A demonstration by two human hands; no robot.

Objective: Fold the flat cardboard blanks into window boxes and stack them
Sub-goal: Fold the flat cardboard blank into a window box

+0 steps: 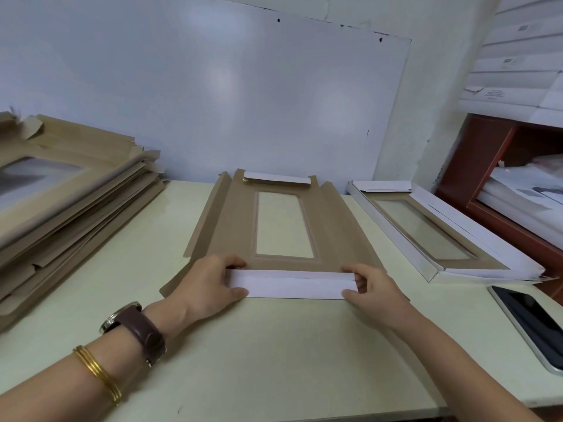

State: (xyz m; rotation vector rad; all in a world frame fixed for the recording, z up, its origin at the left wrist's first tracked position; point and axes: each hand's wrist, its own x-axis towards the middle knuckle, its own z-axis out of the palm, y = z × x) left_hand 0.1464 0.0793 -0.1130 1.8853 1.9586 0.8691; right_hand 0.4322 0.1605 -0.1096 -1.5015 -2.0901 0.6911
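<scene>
Brown cardboard, white on its other face: the blank (335, 226) being worked lies flat in the middle of the table (274, 360). Its long side flaps are creased slightly upward, and the clear window (285, 226) sits in its centre. The hands are apart, one at each end of the near flap (292, 284), which is turned over so its white side shows. The left hand (207, 284) pinches the left end, fingers over the top edge and thumb along the lower edge. The right hand (374, 289) does the same at the right end. The far flap (277, 179) is already folded over.

I'd judge the blank light and thin. It looks stiff across its panels but ready to bend along the scored lines, so it probably needs guiding more than force. Holding the flap at both ends looks sensible, because one hand in the middle would likely bow the strip or crease it off the score. The window film looks like the weak part, probably easy to dent or smudge, so fingers are better kept on the brown border and the flaps. With so little weight, the sheet may slide on the smooth tabletop when pushed.

A thick pile of flat blanks (76, 202) waits at the left. One folded box (493, 248) lies at the right, with a phone (530, 327) near it.
</scene>
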